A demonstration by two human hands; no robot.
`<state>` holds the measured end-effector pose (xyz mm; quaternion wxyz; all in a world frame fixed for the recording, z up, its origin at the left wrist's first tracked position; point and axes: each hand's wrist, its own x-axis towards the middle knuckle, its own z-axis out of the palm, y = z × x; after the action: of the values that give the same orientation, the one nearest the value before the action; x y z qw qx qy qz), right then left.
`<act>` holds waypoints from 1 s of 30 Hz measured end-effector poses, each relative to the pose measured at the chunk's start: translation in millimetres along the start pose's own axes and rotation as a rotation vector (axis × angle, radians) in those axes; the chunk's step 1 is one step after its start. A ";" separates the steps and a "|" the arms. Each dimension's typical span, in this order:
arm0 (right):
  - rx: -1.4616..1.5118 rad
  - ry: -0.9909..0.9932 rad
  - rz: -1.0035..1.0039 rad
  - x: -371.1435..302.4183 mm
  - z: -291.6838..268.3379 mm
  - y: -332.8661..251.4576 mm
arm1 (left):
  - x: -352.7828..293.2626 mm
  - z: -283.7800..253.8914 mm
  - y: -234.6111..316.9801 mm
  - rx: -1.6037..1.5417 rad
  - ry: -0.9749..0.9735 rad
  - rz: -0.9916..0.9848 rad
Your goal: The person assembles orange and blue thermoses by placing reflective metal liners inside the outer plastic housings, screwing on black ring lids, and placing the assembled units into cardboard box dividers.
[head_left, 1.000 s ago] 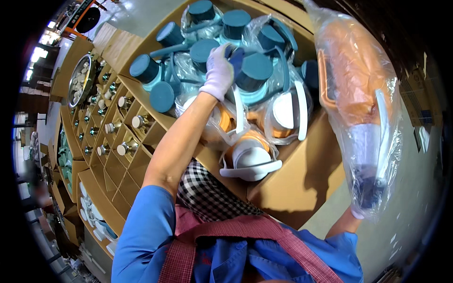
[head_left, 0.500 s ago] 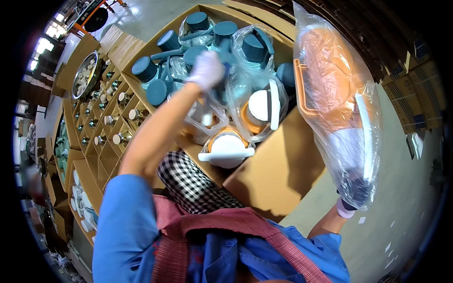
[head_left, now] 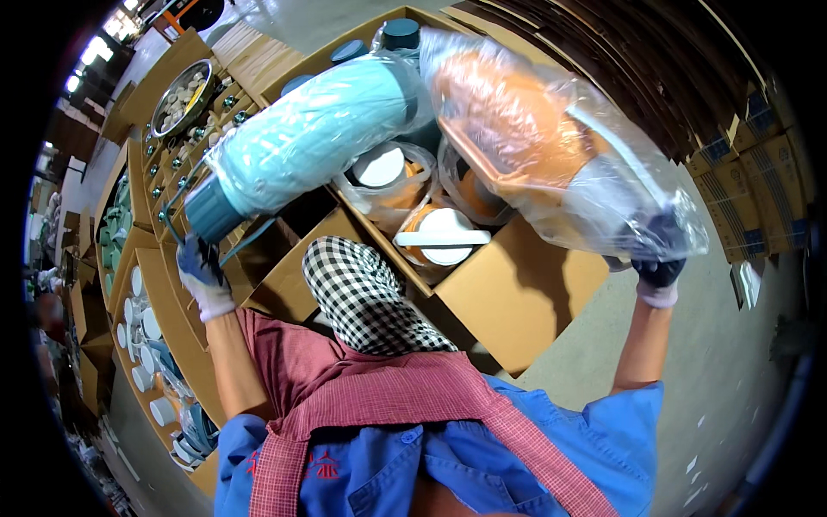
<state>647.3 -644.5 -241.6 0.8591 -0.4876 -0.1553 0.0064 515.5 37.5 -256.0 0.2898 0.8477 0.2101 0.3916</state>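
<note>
My left hand point(head_left: 205, 277), in a white glove with dark fingers, grips a light-blue vacuum flask point(head_left: 314, 133) by its dark teal cap end. That flask lies tilted across the air in a clear plastic bag. A bagged orange vacuum flask point(head_left: 508, 112) with a white cap and handle hangs from my right hand point(head_left: 660, 267), gloved alike and closed round its cap end. Both flasks are over a cardboard box point(head_left: 401, 246). Inside it stand bagged orange flasks with white lids point(head_left: 446, 237) and some teal-capped flasks point(head_left: 401, 34), partly covered by the held ones.
A metal bowl of small pale pieces point(head_left: 183, 99) rests on a divided carton at the left. Nearer stands a carton of white-lidded flasks point(head_left: 148, 323). Flattened cardboard point(head_left: 620, 65) is stacked at the far right. The box flap point(head_left: 517, 293) juts out before my right arm.
My left hand has lifted a light-blue flask out of the box and brought it left. The orange flask in my right hand has swung left over the box.
</note>
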 end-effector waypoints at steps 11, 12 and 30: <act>-0.838 -0.648 0.176 227.6 212.3 53.6 | -48.3 -65.2 -34.1 -0.461 0.187 -0.426; -0.988 -0.709 0.180 240.9 230.8 77.2 | -55.3 -73.8 -41.1 -0.495 0.210 -0.445; -1.667 -0.347 0.053 165.9 249.7 314.5 | -135.4 -190.1 -54.0 -0.592 0.426 -0.420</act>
<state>781.2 -243.9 -343.6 0.1828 -0.9564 -0.2274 -0.0155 277.2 60.8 -265.0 0.5445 0.5667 0.3118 0.5340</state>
